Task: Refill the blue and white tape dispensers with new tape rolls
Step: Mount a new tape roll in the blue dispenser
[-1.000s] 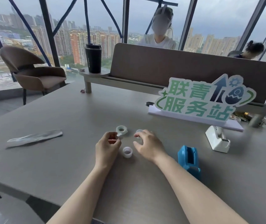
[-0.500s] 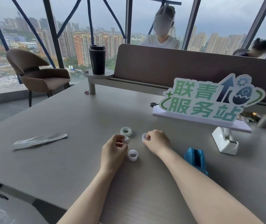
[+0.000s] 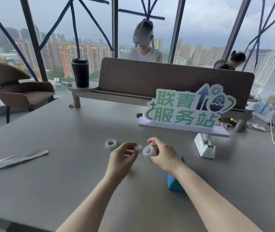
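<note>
My right hand (image 3: 162,155) holds a clear tape roll (image 3: 147,151) just above the grey table (image 3: 66,173), its hole facing left. My left hand (image 3: 122,158) pinches a small white spool core (image 3: 139,148) right beside that hole. A second tape roll (image 3: 111,143) lies flat on the table to the left of my hands. The blue dispenser (image 3: 175,183) lies behind my right forearm, partly hidden by it. The white dispenser (image 3: 204,145) stands further right, in front of the sign.
A green and white standing sign (image 3: 188,108) on a white base sits behind the white dispenser. A flat torn wrapper (image 3: 16,159) lies at the left. A black cup (image 3: 80,72) stands on a small raised shelf. Cables and clutter (image 3: 273,114) fill the far right.
My right hand has picked a tape roll up off the table and turned its hole toward my left hand. My left hand has lifted with the white core. The roll that lay between my hands is out of sight.
</note>
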